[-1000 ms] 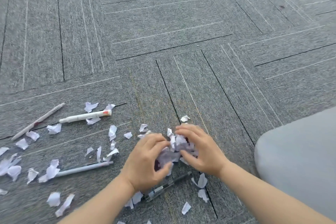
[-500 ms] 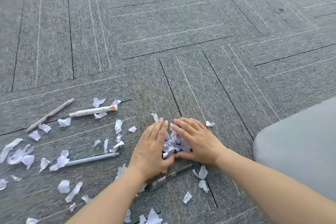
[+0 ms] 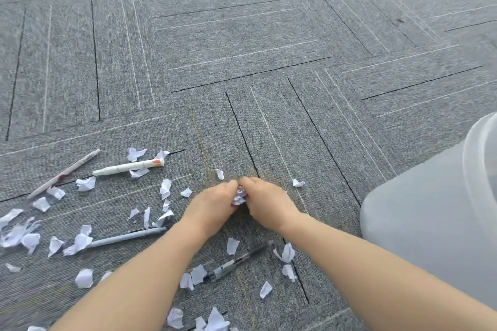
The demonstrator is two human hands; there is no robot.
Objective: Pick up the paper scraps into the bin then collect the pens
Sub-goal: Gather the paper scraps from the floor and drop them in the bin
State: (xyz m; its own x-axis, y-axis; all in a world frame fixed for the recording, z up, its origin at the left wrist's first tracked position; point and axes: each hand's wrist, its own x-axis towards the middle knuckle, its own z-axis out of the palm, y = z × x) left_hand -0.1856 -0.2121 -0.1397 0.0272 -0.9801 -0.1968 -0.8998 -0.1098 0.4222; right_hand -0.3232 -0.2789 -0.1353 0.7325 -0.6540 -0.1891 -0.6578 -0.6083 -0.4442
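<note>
Paper scraps [image 3: 80,242] lie across the grey carpet [image 3: 242,35], most of them not yet gathered; nearest the person, a few sit beside the clear black-tipped pen [image 3: 236,263], which lies just short of the hands; the left hand [image 3: 212,207] and right hand [image 3: 266,203] are cupped together, fingers curled, pinching a small wad of scraps [image 3: 238,195] between them; left of the hands lie a grey pen [image 3: 126,236] and, farther off, a white marker [image 3: 129,166] and a thin white pen [image 3: 64,173], all untouched among loose scraps; right of the hands stands the translucent bin [image 3: 481,169], its inside hidden; judging from this, scrap collection is early, and the pens come afterwards.
</note>
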